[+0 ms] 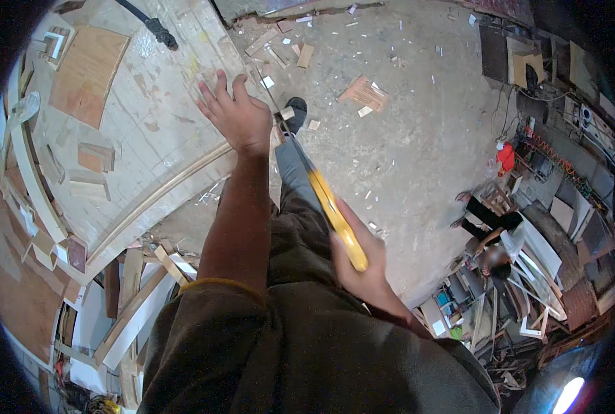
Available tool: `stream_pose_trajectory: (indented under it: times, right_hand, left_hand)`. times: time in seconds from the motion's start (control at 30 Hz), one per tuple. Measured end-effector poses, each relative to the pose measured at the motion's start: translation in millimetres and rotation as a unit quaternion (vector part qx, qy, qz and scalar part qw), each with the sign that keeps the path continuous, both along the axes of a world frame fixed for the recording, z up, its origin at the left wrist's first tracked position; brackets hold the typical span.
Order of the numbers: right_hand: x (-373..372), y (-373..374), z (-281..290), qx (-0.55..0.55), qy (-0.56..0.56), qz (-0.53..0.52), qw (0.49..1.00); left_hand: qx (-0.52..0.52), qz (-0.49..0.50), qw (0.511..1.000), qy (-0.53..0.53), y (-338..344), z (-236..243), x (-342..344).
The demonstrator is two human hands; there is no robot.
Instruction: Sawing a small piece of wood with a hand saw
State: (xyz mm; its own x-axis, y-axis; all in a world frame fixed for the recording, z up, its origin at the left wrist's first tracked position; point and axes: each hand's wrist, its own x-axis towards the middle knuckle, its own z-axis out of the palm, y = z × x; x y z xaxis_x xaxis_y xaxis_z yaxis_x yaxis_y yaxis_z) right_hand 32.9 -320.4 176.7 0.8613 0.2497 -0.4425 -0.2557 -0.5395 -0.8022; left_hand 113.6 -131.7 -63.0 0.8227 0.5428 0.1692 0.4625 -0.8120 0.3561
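Fingers (217, 93) of the left hand (235, 117) are spreading flat on the workbench (149, 117), near its curved edge strip (169, 190). Beside the bench, the right hand (362, 265) is gripping a saw (331, 207) by its yellow handle; those fingers are wrapping round it, mostly hidden, and the thin blade is hard to follow.

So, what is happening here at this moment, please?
A person stands at a worn wooden workbench in a workshop. The left hand rests flat at the bench edge, fingers spread. The right hand grips the yellow handle of a handsaw, whose thin blade runs up towards the left hand. A curved wooden strip lies along the bench edge. Wood offcuts litter the concrete floor. Another person crouches at the right.
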Motion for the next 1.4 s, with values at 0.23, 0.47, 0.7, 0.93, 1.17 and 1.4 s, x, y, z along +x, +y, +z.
stream_pose_trajectory:
  times: [0.23,0.47,0.7,0.93,1.17,1.4]
  right_hand:
    - [-12.7,0.6,20.4,-0.033,0.046,-0.014,0.998]
    - [-24.9,-10.4,4.7,-0.008,0.02,-0.007,1.0]
    - [-34.0,-28.1,31.8,-0.002,0.076,-0.033,0.997]
    - [-37.7,-45.6,21.3,0.005,0.046,-0.041,0.998]
    - [-31.1,-33.8,2.4,0.007,0.046,-0.067,0.997]
    - [-17.9,-29.0,36.1,-0.015,0.017,-0.022,1.0]
  left_hand:
    - [0.0,-0.003,1.0,-0.013,0.2,1.3,-0.9]
    - [0.009,0.006,1.0,-0.004,-5.3,-2.1,3.4]
    - [0.002,0.008,1.0,-0.003,-2.7,-1.0,0.7]
    - [0.004,0.001,1.0,-0.011,0.7,-2.6,-3.1]
    - [0.005,-0.018,1.0,-0.001,-4.0,-2.0,-3.1]
    - [0.003,-0.006,1.0,0.001,-2.1,-2.1,-1.6]
